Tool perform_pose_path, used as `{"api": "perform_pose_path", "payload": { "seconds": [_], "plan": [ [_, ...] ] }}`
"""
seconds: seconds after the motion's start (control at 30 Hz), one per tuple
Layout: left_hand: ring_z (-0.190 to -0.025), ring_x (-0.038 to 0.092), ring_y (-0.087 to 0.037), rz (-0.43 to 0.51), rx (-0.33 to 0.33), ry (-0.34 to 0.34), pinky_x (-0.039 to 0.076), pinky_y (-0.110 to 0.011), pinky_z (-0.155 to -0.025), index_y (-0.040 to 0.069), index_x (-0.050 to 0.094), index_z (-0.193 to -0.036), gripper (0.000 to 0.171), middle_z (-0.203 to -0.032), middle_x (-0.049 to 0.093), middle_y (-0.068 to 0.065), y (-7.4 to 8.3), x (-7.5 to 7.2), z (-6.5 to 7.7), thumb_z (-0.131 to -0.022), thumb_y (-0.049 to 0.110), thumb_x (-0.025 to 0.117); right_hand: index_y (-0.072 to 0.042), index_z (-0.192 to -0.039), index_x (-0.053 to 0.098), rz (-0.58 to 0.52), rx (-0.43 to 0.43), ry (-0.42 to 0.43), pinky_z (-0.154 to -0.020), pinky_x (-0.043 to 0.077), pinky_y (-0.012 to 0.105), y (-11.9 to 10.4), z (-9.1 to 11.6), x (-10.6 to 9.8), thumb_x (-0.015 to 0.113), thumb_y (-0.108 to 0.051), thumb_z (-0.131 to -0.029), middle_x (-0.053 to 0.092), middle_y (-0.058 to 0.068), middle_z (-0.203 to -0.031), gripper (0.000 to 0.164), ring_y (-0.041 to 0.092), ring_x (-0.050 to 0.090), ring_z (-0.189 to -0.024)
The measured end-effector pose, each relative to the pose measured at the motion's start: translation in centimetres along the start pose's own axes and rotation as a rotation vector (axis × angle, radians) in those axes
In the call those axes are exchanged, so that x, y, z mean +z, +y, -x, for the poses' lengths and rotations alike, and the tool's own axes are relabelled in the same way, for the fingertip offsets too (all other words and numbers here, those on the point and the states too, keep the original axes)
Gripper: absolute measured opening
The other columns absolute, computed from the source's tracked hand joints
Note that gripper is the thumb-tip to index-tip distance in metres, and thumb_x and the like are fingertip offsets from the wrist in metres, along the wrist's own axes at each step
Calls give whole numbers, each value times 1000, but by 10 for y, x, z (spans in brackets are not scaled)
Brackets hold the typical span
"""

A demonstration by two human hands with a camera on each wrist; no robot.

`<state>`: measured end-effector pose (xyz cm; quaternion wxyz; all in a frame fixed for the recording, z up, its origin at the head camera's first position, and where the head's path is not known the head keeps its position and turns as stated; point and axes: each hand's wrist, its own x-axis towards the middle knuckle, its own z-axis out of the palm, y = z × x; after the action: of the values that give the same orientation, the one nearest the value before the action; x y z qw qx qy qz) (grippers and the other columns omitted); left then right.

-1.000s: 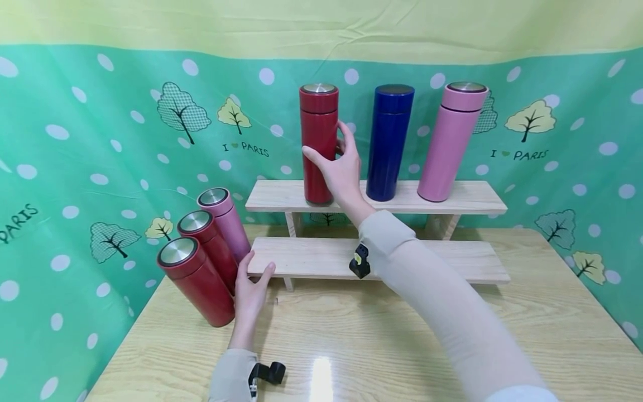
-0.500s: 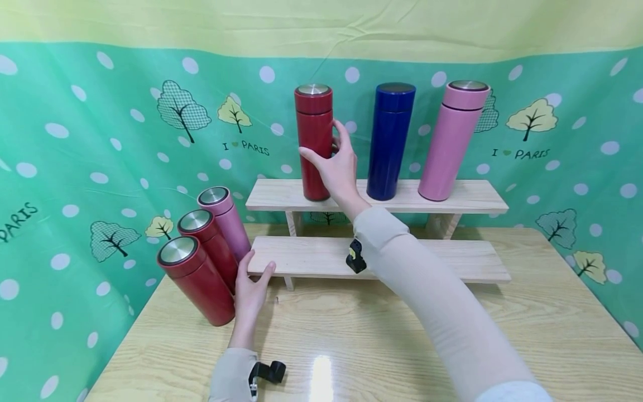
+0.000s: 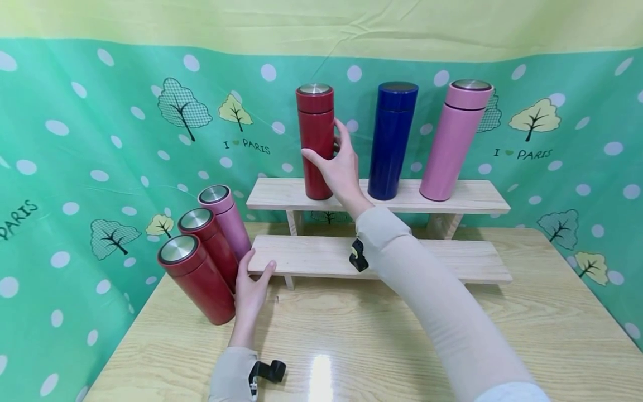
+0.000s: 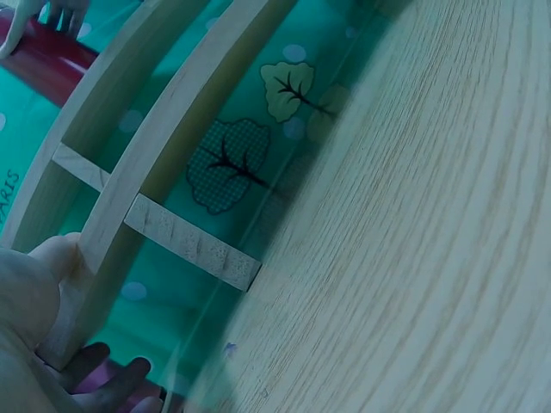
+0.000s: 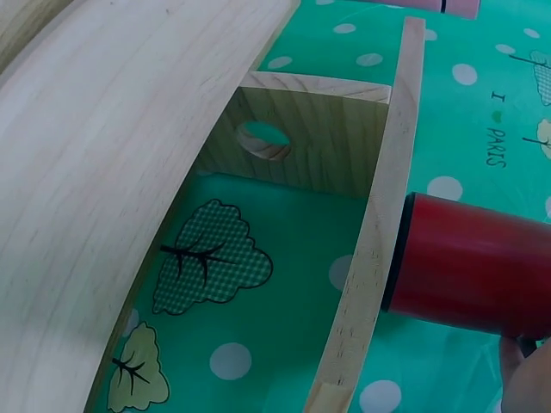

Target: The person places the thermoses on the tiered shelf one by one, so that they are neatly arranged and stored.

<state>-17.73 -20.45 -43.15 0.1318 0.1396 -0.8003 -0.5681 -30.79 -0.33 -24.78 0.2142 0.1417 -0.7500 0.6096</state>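
On the upper tier of the wooden shelf point(image 3: 281, 192), my right hand point(image 3: 341, 167) grips a red thermos bottle point(image 3: 315, 134) around its middle, thumb in front. The bottle stands upright near the left end of that tier. In the right wrist view, the red bottle's base point(image 5: 465, 258) meets the upper board, and only a bit of the hand shows. My left hand point(image 3: 251, 290) holds the left end of the lower board point(image 3: 306, 254); in the left wrist view its thumb point(image 4: 58, 255) is on one face and its fingers curl under.
A blue thermos point(image 3: 393, 139) and a pink thermos point(image 3: 454, 139) stand right of the held bottle. Beside my left hand on the table point(image 3: 351, 346) are two red thermoses point(image 3: 201, 282) point(image 3: 213, 240) and a pink one point(image 3: 228, 220). A patterned green curtain point(image 3: 90, 184) hangs behind.
My right hand has shifted the red thermos slightly left and back on the upper tier, mostly in the first half second. My left hand stays on the lower board.
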Motion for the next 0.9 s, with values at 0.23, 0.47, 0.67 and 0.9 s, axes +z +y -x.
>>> {"api": "perform_pose_path", "payload": {
  "seconds": [0.23, 0.47, 0.67, 0.9],
  "plan": [
    [-136, 36, -37, -16, -10, -3, 29, -58, -107, 17, 35, -153, 69, -156, 35, -15, 0, 0, 1, -95, 38, 67, -25, -155, 27, 37, -11, -15, -93, 50, 36, 1, 0, 1, 78, -38, -86, 55, 4, -135, 87, 16, 54, -118],
    [-138, 34, -37, -7, -9, -6, 27, -59, -108, 18, 35, -153, 70, -156, 34, -15, 0, -1, 0, -95, 39, 67, -26, -157, 21, 54, 11, -51, -95, 49, 36, -2, -1, 0, 75, -39, -89, 54, 2, -136, 88, 13, 53, -119],
    [-137, 35, -37, -1, -3, -12, 30, -57, -107, 17, 34, -154, 70, -157, 33, -14, 0, -1, 1, -95, 39, 66, -29, -158, 19, 38, 57, -81, -100, 46, 40, -2, -1, -3, 74, -40, -89, 51, 3, -140, 89, 14, 50, -125],
    [-138, 34, -36, 8, 7, -16, 31, -55, -107, 15, 34, -154, 70, -157, 32, -14, 1, -1, 2, -96, 38, 66, -28, -158, 19, -23, 114, -80, -106, 41, 42, -1, 4, -9, 74, -42, -88, 42, 2, -151, 90, 15, 41, -135]
  ]
}}
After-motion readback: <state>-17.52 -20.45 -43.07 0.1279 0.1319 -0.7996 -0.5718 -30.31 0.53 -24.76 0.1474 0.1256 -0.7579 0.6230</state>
